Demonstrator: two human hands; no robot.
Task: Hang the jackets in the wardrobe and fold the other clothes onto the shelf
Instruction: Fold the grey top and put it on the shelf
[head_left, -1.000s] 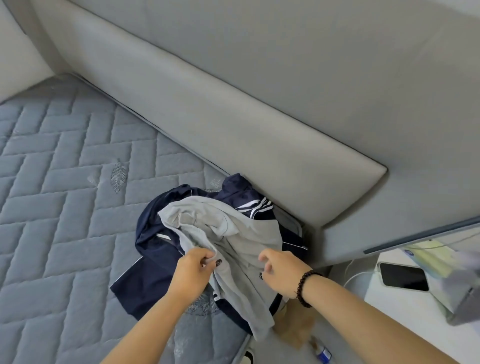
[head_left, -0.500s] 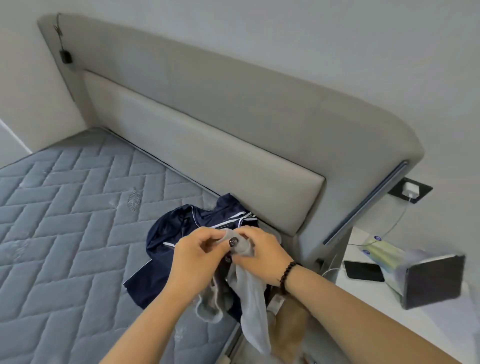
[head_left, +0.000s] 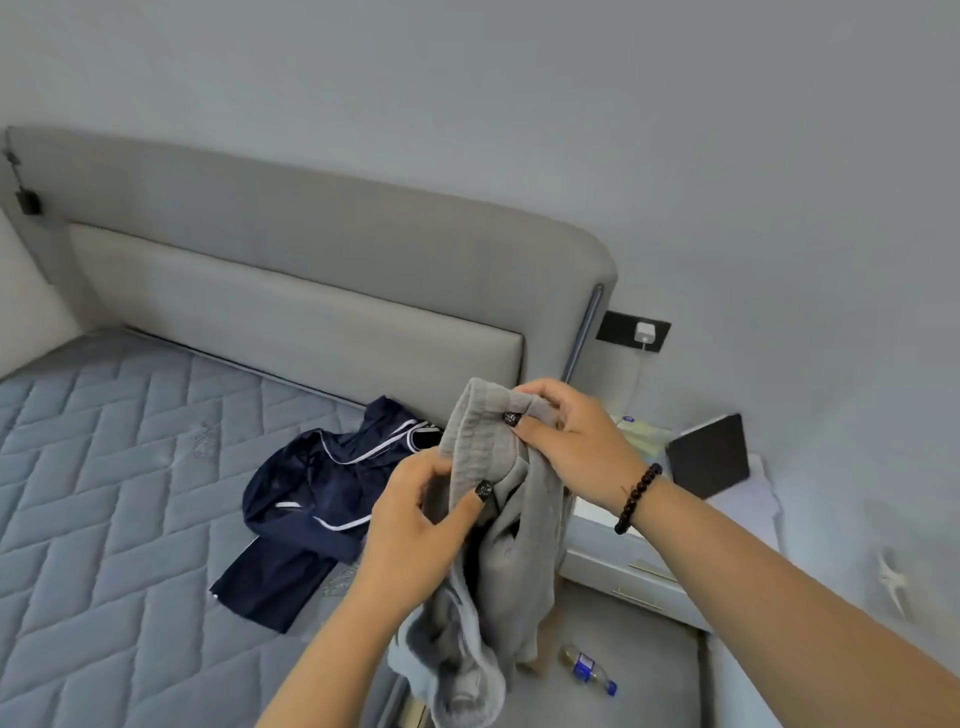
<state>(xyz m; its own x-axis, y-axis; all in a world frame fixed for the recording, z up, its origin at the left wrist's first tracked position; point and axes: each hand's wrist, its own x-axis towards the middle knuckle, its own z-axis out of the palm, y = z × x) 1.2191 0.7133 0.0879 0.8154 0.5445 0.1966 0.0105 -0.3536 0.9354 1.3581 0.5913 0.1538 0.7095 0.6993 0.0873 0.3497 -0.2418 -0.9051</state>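
Lifted clear of the bed since a second ago, the grey garment (head_left: 498, 525) now hangs in the air between my hands, past the bed's right edge near the headboard corner. Half a second back it was bunched low over the navy jacket; now its ribbed band is up and opened out.

Grey garment: soft knit, pale grey, ribbed band at the top, the rest drooping in loose folds with a darker hollow showing inside. Which kind of garment I cannot tell.

Left hand (head_left: 415, 525) pinches the lower edge of the ribbed band, thumb on the front. Right hand (head_left: 566, 441) grips the band's upper end, fingers curled over it; beaded bracelet (head_left: 636, 499) on that wrist.

Navy jacket (head_left: 317, 499), white piping, lies crumpled on the quilted mattress (head_left: 114, 467) by the right edge, close to the headboard (head_left: 291, 291). It is apart from the grey garment.

Nightstand (head_left: 649, 561) just beyond the bed's corner. Small bottle (head_left: 589, 667) lying on the floor below it.
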